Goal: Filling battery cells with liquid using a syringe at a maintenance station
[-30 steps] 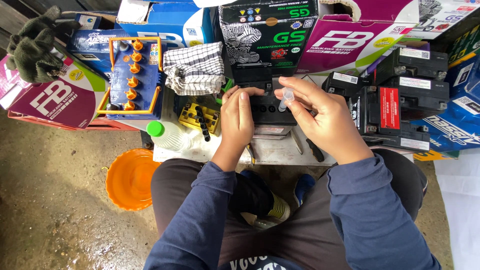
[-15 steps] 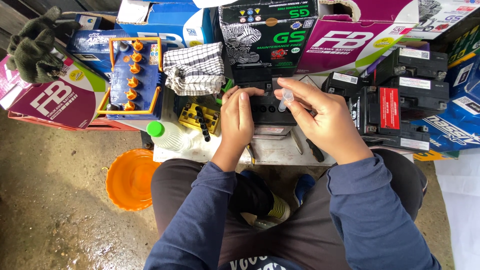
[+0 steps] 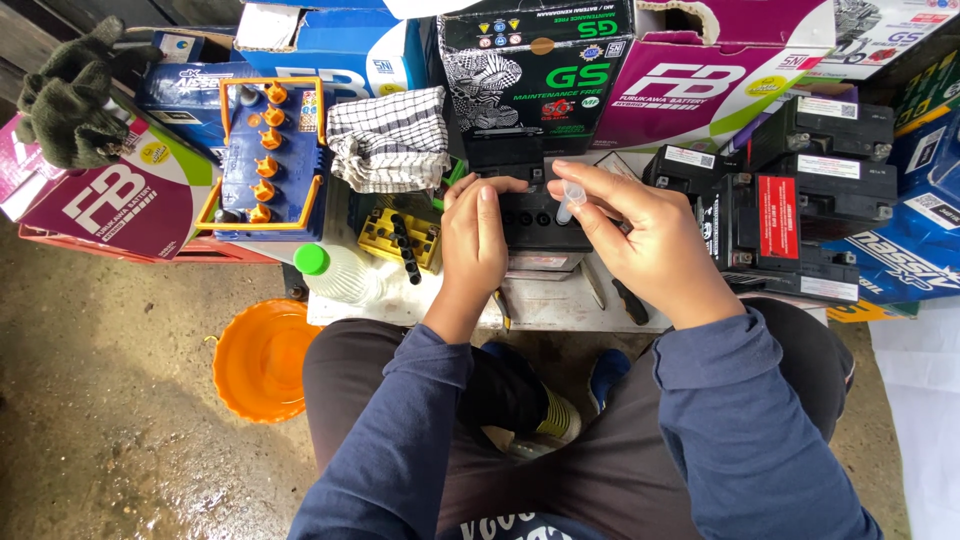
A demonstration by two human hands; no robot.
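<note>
Nearest you, an orange basin (image 3: 262,358) sits on the floor, nothing visible in it. On the tabletop (image 3: 560,300), a green-capped bottle (image 3: 335,270) holds clear liquid. Your left hand (image 3: 475,240) lies flat on the small black battery (image 3: 540,225) at the tabletop's middle — gripping nothing. Your right hand (image 3: 645,235) pinches a clear syringe (image 3: 571,200), tip down over the battery's filler holes. Farther back stand a blue battery (image 3: 265,160) with orange caps and a checked cloth (image 3: 390,140) — behind them, cardboard boxes (image 3: 540,60).
</note>
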